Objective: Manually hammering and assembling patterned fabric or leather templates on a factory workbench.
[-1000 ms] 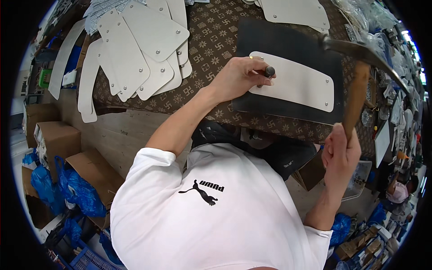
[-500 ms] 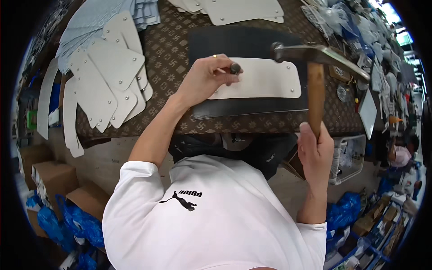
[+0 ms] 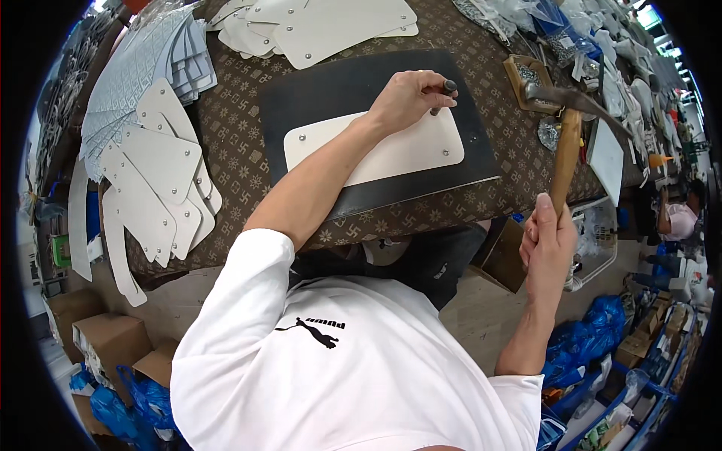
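A white panel [image 3: 361,161] with rounded corners and metal studs near its corners lies on a black mat [image 3: 323,94]. My left hand [image 3: 410,99] is closed round a short dark metal punch [image 3: 450,88], its lower end over the panel's far right corner. The fingers hide that corner, and I cannot tell whether the punch touches a stud. Off to the right, my right hand [image 3: 549,240] grips the wooden handle of a hammer [image 3: 568,150], raised with its metal head above the table's right side.
Studded white panels [image 3: 162,161] are piled at left beside grey-blue sheets [image 3: 150,71]. More white panels [image 3: 331,30] lie at the far edge. A small box of metal parts [image 3: 530,75] and plastic bags [image 3: 526,19] stand at right. A white basket [image 3: 602,233] is below the table's right edge.
My left hand has carried the punch from the panel's left-middle area to its far right corner. The hammer has shifted right, still raised. The whole view has turned somewhat.
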`<control>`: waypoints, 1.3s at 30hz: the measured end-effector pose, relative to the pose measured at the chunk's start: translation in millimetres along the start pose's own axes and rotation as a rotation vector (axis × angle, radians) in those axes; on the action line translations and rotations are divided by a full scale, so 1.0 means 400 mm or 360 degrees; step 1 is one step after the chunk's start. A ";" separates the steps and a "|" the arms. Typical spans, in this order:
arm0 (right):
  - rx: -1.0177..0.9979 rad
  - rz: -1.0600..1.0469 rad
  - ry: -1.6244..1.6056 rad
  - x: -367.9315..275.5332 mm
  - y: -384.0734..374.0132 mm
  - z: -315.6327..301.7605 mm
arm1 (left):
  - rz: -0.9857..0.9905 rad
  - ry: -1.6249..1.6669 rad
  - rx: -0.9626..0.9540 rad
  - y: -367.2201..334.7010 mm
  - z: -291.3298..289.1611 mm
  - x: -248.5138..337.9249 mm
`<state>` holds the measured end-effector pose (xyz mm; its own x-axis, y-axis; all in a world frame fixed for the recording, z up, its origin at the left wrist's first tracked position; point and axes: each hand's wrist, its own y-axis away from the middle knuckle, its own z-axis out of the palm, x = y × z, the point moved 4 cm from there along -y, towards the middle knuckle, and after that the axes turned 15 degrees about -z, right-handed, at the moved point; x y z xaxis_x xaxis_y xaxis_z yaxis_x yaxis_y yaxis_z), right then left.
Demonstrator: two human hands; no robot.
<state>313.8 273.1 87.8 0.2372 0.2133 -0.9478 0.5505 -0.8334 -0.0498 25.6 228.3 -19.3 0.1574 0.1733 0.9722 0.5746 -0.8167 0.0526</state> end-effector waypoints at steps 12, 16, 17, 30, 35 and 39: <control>-0.0569 -0.0236 0.0337 0.054 -0.087 0.081 | 0.0224 -0.0236 0.0059 0.023 0.009 0.009; -0.0189 -0.0041 0.0079 0.001 0.017 0.003 | 0.0070 0.0153 -0.0026 0.053 0.009 0.012; -0.0072 -0.0079 0.0022 -0.011 0.028 -0.013 | 0.0069 0.0156 -0.0056 0.063 0.017 0.018; 0.0230 -0.0892 -0.0784 -0.171 0.113 -0.105 | 0.0126 0.0068 -0.0279 0.122 0.103 0.036; -0.0341 -0.0496 0.0562 0.043 0.072 0.006 | 0.0169 -0.0042 -0.0244 0.140 0.105 0.023; -0.0427 -0.0229 0.0363 0.065 0.062 0.004 | 0.0084 0.0107 -0.0277 0.137 0.073 0.032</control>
<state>332.2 257.2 61.3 0.2976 0.4519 -0.8410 0.7740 -0.6299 -0.0645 82.8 201.8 -10.5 0.1266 0.0953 0.9874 0.4187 -0.9075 0.0339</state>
